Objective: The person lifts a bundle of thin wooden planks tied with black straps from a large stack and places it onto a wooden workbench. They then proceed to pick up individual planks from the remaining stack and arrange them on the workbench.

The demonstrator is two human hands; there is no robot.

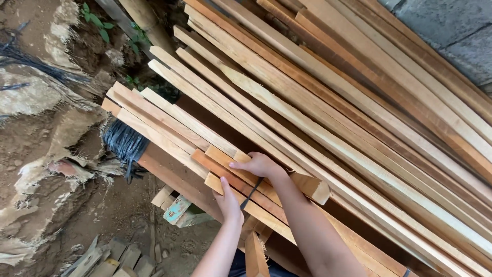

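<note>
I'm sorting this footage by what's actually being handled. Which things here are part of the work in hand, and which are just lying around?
In hand:
- left hand and right hand, both on the short wood strips
- dark strap across those strips

Lying about:
- stack of long planks
- black cord bundle
- offcuts on the ground
- torn sacking

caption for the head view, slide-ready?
Both hands, left hand and right hand, grip a strapped bundle of wooden slats on a lumber stack.

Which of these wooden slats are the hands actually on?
The short bundle of slats bound by a dark strap; left hand and right hand grip it, unlike the long slats behind.
</note>
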